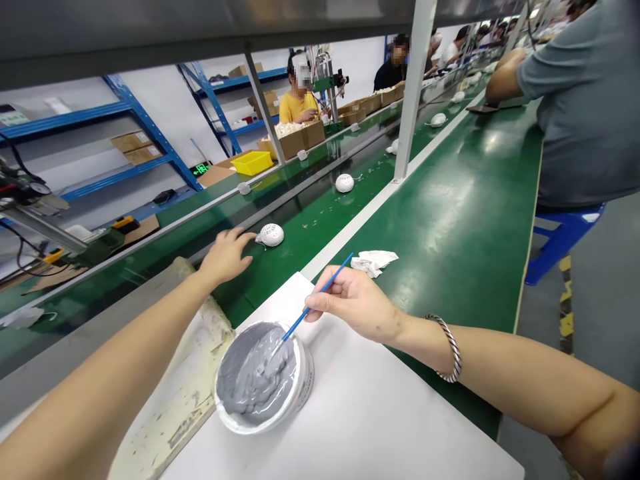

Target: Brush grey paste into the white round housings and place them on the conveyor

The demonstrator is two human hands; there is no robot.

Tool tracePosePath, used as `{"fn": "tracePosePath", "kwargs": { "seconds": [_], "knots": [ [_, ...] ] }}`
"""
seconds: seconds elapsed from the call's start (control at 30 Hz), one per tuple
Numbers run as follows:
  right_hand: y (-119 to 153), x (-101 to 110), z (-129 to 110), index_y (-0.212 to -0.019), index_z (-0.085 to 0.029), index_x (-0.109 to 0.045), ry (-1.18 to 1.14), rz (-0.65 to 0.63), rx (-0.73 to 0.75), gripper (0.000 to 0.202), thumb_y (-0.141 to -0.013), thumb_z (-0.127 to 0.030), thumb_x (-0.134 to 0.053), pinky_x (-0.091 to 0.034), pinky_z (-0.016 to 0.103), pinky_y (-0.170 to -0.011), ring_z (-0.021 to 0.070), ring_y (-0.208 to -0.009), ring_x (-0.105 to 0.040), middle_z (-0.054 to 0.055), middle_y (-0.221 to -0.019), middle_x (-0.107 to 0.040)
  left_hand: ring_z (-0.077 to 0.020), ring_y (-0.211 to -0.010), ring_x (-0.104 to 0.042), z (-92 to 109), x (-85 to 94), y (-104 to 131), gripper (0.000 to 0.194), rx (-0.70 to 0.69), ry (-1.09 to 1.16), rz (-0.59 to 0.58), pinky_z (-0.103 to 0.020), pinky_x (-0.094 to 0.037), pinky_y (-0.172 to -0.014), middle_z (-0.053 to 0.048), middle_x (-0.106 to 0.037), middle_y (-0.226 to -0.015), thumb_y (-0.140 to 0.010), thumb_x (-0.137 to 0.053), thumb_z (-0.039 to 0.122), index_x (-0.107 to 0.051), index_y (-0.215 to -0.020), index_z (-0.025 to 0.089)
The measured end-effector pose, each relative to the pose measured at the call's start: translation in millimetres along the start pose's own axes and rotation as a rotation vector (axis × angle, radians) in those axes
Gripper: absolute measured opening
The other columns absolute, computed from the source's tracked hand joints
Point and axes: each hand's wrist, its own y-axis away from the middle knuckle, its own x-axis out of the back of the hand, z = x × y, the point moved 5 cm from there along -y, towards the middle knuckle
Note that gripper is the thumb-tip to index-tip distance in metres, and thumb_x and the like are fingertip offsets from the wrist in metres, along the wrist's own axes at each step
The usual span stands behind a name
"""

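Observation:
My right hand [353, 300] pinches a thin blue brush [320, 293], tilted down so that its tip is in the grey paste. A white tub [306, 380] holds this thick grey paste [260, 373]. Stretched out over the green belt, my left hand [227, 257] has its fingers apart. Its fingertips are at the near side of a white rounded part with small holes [272, 235]; whether they touch it I cannot tell. Farther along the belt sits a similar white part [345, 183] with a short wire.
A white board [375, 413] lies under the tub, beside a paste-stained pale slab [170, 413]. Crumpled tissue [375, 262] rests on the green table. A metal post [415, 93] rises beside the belt. At right, a person in grey [590, 113] sits on a blue stool [555, 243].

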Motion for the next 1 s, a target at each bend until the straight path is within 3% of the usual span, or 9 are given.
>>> {"fn": "tracePosePath", "kwargs": {
  "seconds": [0.13,0.23,0.4,0.57,0.67,0.77,0.9,1.0],
  "knots": [
    [-3.2,2.2,1.5,-0.074,-0.014,-0.061,-0.042,-0.003,-0.022,0.031,-0.064,-0.034,-0.083,-0.058,0.026,-0.073,0.0116,-0.066,-0.071,0.0,-0.069,-0.072,-0.0398,-0.141,-0.017,24.9,-17.2,-31.1,0.06,-0.109,0.017,-0.073,-0.063,-0.03,-0.106,-0.01,-0.014,-0.158,-0.085,-0.063,0.028,-0.041,-0.141,0.025],
    [-5.6,2.6,1.2,-0.077,-0.014,-0.061,-0.083,-0.033,-0.034,0.028,-0.067,-0.032,-0.081,-0.059,0.028,-0.079,0.0122,-0.073,-0.072,0.002,-0.077,-0.074,-0.0401,-0.14,-0.018,28.1,-29.4,-43.6,0.062,-0.105,0.06,-0.114,-0.063,-0.03,-0.106,-0.01,-0.014,-0.158,-0.085,-0.064,0.028,-0.04,-0.142,0.026],
    [-7.0,3.4,1.1,-0.074,-0.015,-0.058,-0.034,-0.023,-0.055,0.031,-0.067,-0.034,-0.082,-0.059,0.027,-0.073,0.0115,-0.066,-0.071,0.0,-0.069,-0.072,-0.0364,-0.133,-0.032,19.7,-41.7,-50.3,0.055,-0.017,0.184,-0.097,-0.06,-0.035,-0.103,-0.012,-0.028,-0.152,-0.085,-0.063,0.029,-0.046,-0.137,0.023],
    [-6.6,2.3,4.3,-0.074,-0.015,-0.058,-0.01,-0.049,-0.055,0.027,-0.07,-0.03,-0.079,-0.058,0.025,-0.071,0.0116,-0.067,-0.071,0.001,-0.071,-0.072,-0.0314,-0.122,-0.045,-3.0,-34.7,-38.8,0.042,0.172,0.402,0.012,-0.055,-0.039,-0.1,-0.012,-0.045,-0.138,-0.084,-0.064,0.03,-0.055,-0.124,0.019],
    [-3.3,-0.1,3.1,-0.077,-0.014,-0.059,-0.03,-0.081,-0.03,0.022,-0.072,-0.024,-0.078,-0.058,0.024,-0.074,0.0109,-0.073,-0.072,0.001,-0.076,-0.073,-0.0294,-0.115,-0.052,-25.6,-14.9,-11.7,0.046,0.353,0.608,0.159,-0.053,-0.043,-0.095,-0.013,-0.051,-0.129,-0.084,-0.064,0.034,-0.052,-0.125,0.017],
    [1.3,-2.5,0.3,-0.077,-0.014,-0.059,0.006,-0.096,-0.004,0.02,-0.073,-0.022,-0.077,-0.057,0.022,-0.075,0.0097,-0.075,-0.071,0.001,-0.077,-0.073,-0.0262,-0.102,-0.059,-38.1,9.0,38.4,0.045,0.461,0.895,0.249,-0.047,-0.051,-0.084,-0.013,-0.058,-0.119,-0.088,-0.057,0.041,-0.05,-0.125,0.016],
    [5.5,-4.5,-1.4,-0.077,-0.014,-0.06,0.062,-0.081,0.035,0.021,-0.073,-0.024,-0.077,-0.057,0.024,-0.077,0.0103,-0.075,-0.071,0.002,-0.079,-0.073,-0.0281,-0.1,-0.063,-25.4,30.6,126.0,0.045,0.448,1.246,0.25,-0.043,-0.055,-0.081,-0.014,-0.063,-0.114,-0.077,-0.06,0.043,-0.053,-0.113,0.017],
    [7.1,-7.2,0.0,-0.077,-0.015,-0.06,0.101,-0.07,0.061,0.022,-0.073,-0.025,-0.078,-0.057,0.023,-0.076,0.0103,-0.074,-0.071,0.002,-0.08,-0.074,-0.0285,-0.101,-0.063,-11.3,30.6,183.4,0.056,0.441,1.336,0.287,-0.042,-0.055,-0.084,-0.01,-0.061,-0.114,-0.064,-0.072,0.04,-0.047,-0.112,0.022]
  ]
}}
